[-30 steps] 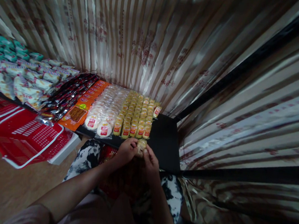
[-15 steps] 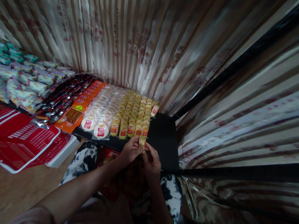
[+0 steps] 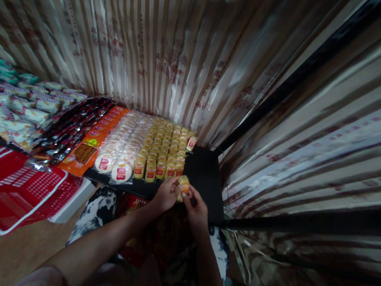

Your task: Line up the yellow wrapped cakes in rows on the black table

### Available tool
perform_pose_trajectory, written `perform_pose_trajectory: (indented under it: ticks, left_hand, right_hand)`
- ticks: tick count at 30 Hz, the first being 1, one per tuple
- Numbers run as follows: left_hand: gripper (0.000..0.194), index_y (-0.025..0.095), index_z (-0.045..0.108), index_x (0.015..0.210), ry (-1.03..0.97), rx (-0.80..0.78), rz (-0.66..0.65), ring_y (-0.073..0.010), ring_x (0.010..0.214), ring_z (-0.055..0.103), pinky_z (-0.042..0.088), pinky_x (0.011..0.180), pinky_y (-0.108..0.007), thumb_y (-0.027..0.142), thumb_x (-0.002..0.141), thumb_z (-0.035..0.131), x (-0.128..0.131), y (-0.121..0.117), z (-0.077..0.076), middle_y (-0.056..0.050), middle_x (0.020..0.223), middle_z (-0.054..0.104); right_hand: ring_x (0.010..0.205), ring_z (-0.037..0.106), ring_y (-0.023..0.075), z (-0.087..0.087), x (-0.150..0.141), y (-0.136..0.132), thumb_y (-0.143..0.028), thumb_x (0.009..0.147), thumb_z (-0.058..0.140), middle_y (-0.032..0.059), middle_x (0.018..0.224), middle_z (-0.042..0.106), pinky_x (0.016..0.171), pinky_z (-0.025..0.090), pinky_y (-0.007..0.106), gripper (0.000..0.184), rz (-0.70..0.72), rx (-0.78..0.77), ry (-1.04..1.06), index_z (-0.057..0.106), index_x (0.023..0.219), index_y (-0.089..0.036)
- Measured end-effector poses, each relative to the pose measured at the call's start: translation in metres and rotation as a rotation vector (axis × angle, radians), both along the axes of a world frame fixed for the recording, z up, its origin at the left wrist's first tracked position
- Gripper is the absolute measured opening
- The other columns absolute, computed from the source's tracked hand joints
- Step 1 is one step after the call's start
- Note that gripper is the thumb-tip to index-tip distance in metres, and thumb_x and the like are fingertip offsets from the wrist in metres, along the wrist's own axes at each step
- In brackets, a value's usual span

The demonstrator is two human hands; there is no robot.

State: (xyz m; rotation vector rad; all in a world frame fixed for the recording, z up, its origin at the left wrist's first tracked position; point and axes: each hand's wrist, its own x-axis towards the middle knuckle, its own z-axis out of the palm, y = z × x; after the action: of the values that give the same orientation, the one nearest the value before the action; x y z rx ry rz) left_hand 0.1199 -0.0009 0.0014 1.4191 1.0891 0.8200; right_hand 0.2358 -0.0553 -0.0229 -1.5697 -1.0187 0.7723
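Both of my hands pinch one small yellow snack packet [image 3: 183,185] just above the front edge of a black shelf [image 3: 203,180]. My left hand [image 3: 165,195] grips its left side and my right hand [image 3: 197,208] grips its right side, fingers closed. Directly beyond them lie rows of the same yellow packets with red labels [image 3: 164,151]. Left of those sit round white cakes in clear wrap [image 3: 122,150]. A red bag or box [image 3: 130,204] rests on my lap under my forearms, mostly hidden.
Orange snack packs [image 3: 91,144], dark wrapped bars [image 3: 72,125] and pale and green packets [image 3: 15,103] fill the shelf to the left. Red shopping baskets [image 3: 17,189] lie on the wooden floor at lower left. Striped curtains hang behind and to the right.
My hands with the yellow packet have risen slightly and shifted right toward the bare black end of the shelf. The view has turned a little to the right.
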Motion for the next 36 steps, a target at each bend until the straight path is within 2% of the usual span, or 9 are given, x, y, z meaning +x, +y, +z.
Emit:
perform_pose_trajectory:
  ticks: [3,6,8,13,16,19,26,30,36]
  left_hand:
    - [0.039,0.012,0.05,0.12,0.121,0.087,0.054,-0.0175,0.097,0.058,0.047,0.091,-0.033,0.019,0.082,0.043,0.012,0.0,0.006,-0.01,0.11,0.06]
    - [0.047,0.011,0.043,0.128,0.177,0.205,0.113,-0.02,0.121,0.045,0.035,0.106,-0.037,0.018,0.082,0.042,0.025,-0.005,0.014,-0.013,0.13,0.05]
    - [0.048,0.011,0.044,0.129,0.195,0.22,0.085,-0.0204,0.129,0.039,0.029,0.111,-0.037,0.018,0.081,0.042,0.034,-0.006,0.018,-0.013,0.136,0.045]
    - [0.054,0.01,0.041,0.134,0.161,0.113,-0.045,-0.0193,0.135,0.03,0.022,0.115,-0.034,0.016,0.08,0.04,0.061,0.007,0.019,-0.011,0.144,0.036]
    - [0.052,0.01,0.039,0.135,0.128,0.03,-0.024,-0.0179,0.137,0.027,0.018,0.116,-0.031,0.017,0.084,0.036,0.077,0.023,0.015,-0.01,0.145,0.036]
    - [0.05,0.005,0.04,0.134,0.15,-0.006,0.003,-0.0213,0.136,0.028,0.018,0.115,-0.032,0.02,0.086,0.035,0.086,0.034,0.014,-0.015,0.145,0.035]
    - [0.054,0.005,0.034,0.138,0.163,-0.118,-0.011,-0.0208,0.136,0.028,0.019,0.114,-0.031,0.026,0.088,0.032,0.082,0.035,0.025,-0.016,0.146,0.031]
    - [0.054,0.003,0.037,0.136,0.143,-0.101,-0.037,-0.0198,0.136,0.029,0.019,0.114,-0.029,0.027,0.088,0.031,0.075,0.028,0.016,-0.016,0.145,0.033]
    - [0.049,0.004,0.044,0.13,0.11,-0.078,-0.059,-0.0196,0.131,0.037,0.024,0.112,-0.03,0.026,0.089,0.03,0.069,0.012,0.003,-0.016,0.14,0.042]
  right_hand:
    - [0.078,0.064,0.0186,-0.001,0.01,0.01,-0.047,0.064,0.068,0.0066,0.088,0.07,0.073,0.051,0.031,0.048,-0.053,-0.003,0.05,0.066,0.101,-0.016]
    - [0.075,0.063,0.0177,-0.006,0.023,0.026,-0.045,0.061,0.069,0.0068,0.085,0.07,0.072,0.051,0.031,0.049,-0.12,-0.004,0.11,0.064,0.1,-0.015]
    - [0.075,0.063,0.0174,-0.012,0.033,0.041,-0.044,0.06,0.068,0.0072,0.086,0.069,0.072,0.05,0.031,0.049,-0.166,0.003,0.135,0.063,0.098,-0.014]
    - [0.077,0.063,0.0189,-0.028,0.056,0.086,-0.043,0.059,0.065,0.0082,0.086,0.068,0.074,0.05,0.032,0.045,-0.214,0.041,0.113,0.061,0.094,-0.015]
    - [0.08,0.063,0.0197,-0.034,0.067,0.111,-0.043,0.065,0.06,0.0083,0.088,0.068,0.075,0.05,0.032,0.043,-0.172,0.062,0.045,0.06,0.098,-0.016]
    - [0.082,0.063,0.0198,-0.037,0.074,0.136,-0.044,0.07,0.055,0.0075,0.091,0.069,0.075,0.049,0.033,0.042,-0.17,0.064,-0.064,0.06,0.102,-0.016]
    - [0.087,0.061,0.0192,-0.037,0.076,0.184,-0.045,0.074,0.05,0.0077,0.099,0.067,0.082,0.047,0.034,0.049,-0.15,0.049,-0.238,0.058,0.114,-0.017]
    - [0.091,0.06,0.0217,-0.038,0.075,0.195,-0.043,0.073,0.05,0.0103,0.1,0.066,0.087,0.045,0.038,0.05,-0.166,-0.021,-0.384,0.059,0.114,-0.016]
    - [0.103,0.055,0.0223,-0.036,0.073,0.202,-0.041,0.076,0.047,0.0129,0.114,0.061,0.092,0.043,0.038,0.052,-0.098,0.059,-0.49,0.057,0.12,-0.015]
